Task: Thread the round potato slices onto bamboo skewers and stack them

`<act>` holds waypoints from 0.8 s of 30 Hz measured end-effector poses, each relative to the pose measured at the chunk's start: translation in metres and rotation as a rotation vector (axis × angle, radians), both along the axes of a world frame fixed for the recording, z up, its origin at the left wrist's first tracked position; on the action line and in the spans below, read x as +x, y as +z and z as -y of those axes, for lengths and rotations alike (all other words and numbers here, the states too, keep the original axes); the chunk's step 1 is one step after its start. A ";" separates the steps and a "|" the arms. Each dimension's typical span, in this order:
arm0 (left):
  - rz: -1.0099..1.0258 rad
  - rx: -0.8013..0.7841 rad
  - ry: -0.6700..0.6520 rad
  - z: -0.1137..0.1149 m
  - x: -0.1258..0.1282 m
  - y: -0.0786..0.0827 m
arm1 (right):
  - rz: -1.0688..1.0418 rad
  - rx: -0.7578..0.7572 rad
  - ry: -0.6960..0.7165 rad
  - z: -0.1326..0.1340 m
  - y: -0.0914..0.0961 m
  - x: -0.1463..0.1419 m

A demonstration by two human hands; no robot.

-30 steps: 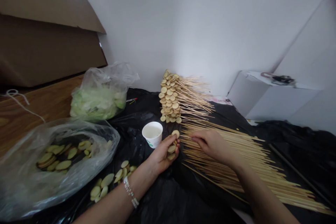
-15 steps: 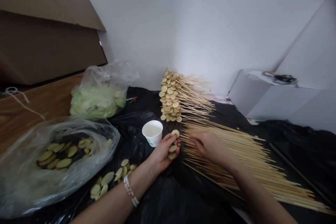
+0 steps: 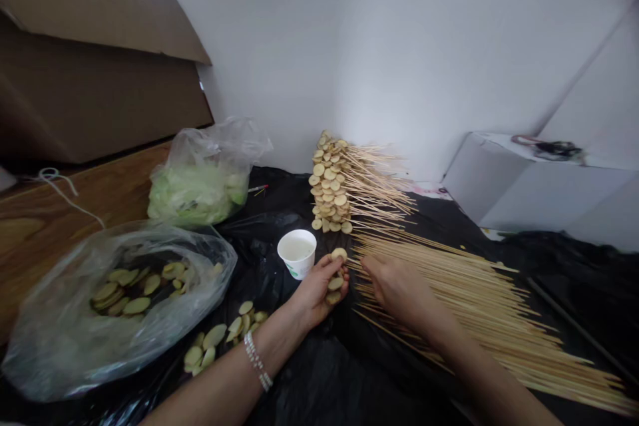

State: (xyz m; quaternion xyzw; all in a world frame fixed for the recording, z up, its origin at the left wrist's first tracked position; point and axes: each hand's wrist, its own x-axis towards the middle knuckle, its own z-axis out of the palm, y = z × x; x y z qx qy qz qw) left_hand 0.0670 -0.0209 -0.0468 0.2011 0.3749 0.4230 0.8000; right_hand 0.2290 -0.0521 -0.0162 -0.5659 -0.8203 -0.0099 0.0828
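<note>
My left hand [image 3: 315, 289] is closed around a few round potato slices [image 3: 336, 276], one pinched up at its fingertips. It rests on the black plastic sheet [image 3: 319, 373] just right of a white paper cup [image 3: 297, 253]. My right hand [image 3: 394, 284] lies palm down on the spread of bare bamboo skewers [image 3: 479, 306], its fingers curled at the skewers' pointed ends, close to the slices. I cannot make out whether it grips one skewer. Behind both hands stands a stack of skewers loaded with slices [image 3: 333, 186].
A clear bag of potato slices [image 3: 114, 293] lies at the left, with loose slices [image 3: 219, 339] in front of it. A bag of green leaves [image 3: 200, 186] sits behind. A cardboard box [image 3: 90, 60] stands on the wooden top, a white box [image 3: 529, 193] at the right.
The view has shifted slightly, so everything sits a little further right. My right hand has slid a bit leftward along the skewer tips towards the slices. The left hand keeps its hold.
</note>
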 end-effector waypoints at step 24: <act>-0.028 0.046 -0.010 0.001 0.002 -0.005 | -0.380 -0.113 0.105 -0.011 0.006 0.021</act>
